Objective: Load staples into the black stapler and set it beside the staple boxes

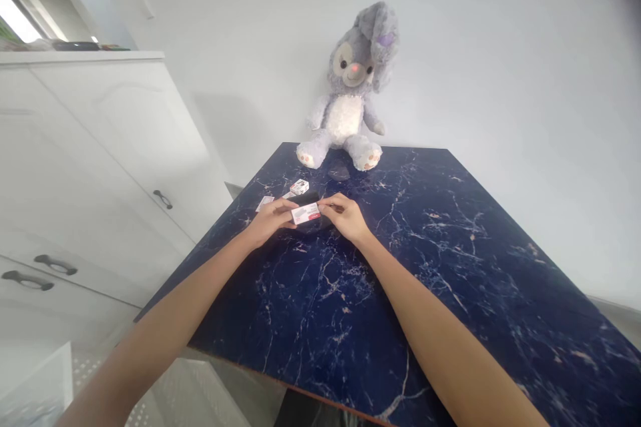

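Observation:
Both of my hands meet over the middle of a dark blue marble-patterned table [451,267]. Between them is a small white card with red print [306,213]. My left hand [271,219] pinches its left end and my right hand [345,216] pinches its right end. Under and behind the card lies a small black object [311,199], partly hidden by my fingers. Just beyond it, a few more small white cards [299,187] lie on the table, one of them [264,203] further left.
A grey and white plush rabbit [353,90] sits at the table's far edge against the white wall. A white cabinet with dark handles [90,167] stands to the left. A white perforated bin [45,387] is at the lower left.

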`<state>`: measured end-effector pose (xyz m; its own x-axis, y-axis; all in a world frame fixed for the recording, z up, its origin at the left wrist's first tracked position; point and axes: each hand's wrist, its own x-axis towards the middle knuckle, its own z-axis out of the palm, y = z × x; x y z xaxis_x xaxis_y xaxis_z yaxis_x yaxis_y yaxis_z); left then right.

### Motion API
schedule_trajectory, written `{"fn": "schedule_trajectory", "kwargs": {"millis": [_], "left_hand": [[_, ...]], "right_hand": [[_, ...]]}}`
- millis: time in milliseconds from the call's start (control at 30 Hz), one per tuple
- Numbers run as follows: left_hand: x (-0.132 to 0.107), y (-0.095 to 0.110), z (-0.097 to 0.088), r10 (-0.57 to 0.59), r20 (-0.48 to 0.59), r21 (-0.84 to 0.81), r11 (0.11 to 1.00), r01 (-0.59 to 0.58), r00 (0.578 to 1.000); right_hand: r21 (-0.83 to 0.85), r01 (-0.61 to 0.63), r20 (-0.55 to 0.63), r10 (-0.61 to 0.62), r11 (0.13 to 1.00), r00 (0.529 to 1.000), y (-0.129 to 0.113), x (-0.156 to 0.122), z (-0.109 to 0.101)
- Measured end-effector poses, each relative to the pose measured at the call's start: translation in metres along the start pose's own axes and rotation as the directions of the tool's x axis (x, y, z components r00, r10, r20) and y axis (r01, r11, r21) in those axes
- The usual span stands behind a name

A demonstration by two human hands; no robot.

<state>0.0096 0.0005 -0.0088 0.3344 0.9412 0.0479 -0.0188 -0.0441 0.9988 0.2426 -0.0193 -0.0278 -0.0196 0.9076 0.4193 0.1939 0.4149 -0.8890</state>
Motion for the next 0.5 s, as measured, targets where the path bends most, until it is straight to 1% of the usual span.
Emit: {"fn": "schedule_trajectory", "kwargs": {"millis": [67,100,200,300,400,500], "left_hand": [[-0.003,0.0,0.006,-0.015,0.03,0.004,1.0,0.014,0.999],[-0.004,0.0,0.008,-0.019,0.041,-0.007,1.0,0.019,0.999],[-0.007,0.001,0.012,-0.033,0.092,-0.039,0.999,0.037,0.995],[-0.009,0.0,0.014,-0.054,0.15,-0.043,0.997,0.062,0.987],[-0.01,0.001,0.014,-0.07,0.176,-0.023,0.997,0.075,0.982],[-0.01,0.003,0.013,-0.063,0.229,-0.011,0.998,0.067,0.971]], "right_hand": [[0.152,-0.133,0.045,0.127,0.979,0.991,0.005,0.003,-0.003],[0.216,-0.182,0.072,0.171,0.959,0.983,0.006,0.004,-0.005],[0.358,-0.277,0.155,0.235,0.892,0.959,0.002,0.004,-0.012],[0.44,-0.362,0.235,0.283,0.822,0.93,-0.004,0.003,-0.018],[0.458,-0.395,0.237,0.318,0.797,0.918,-0.005,0.003,-0.018],[0.451,-0.368,0.168,0.328,0.813,0.93,0.0,0.004,-0.013]]}}
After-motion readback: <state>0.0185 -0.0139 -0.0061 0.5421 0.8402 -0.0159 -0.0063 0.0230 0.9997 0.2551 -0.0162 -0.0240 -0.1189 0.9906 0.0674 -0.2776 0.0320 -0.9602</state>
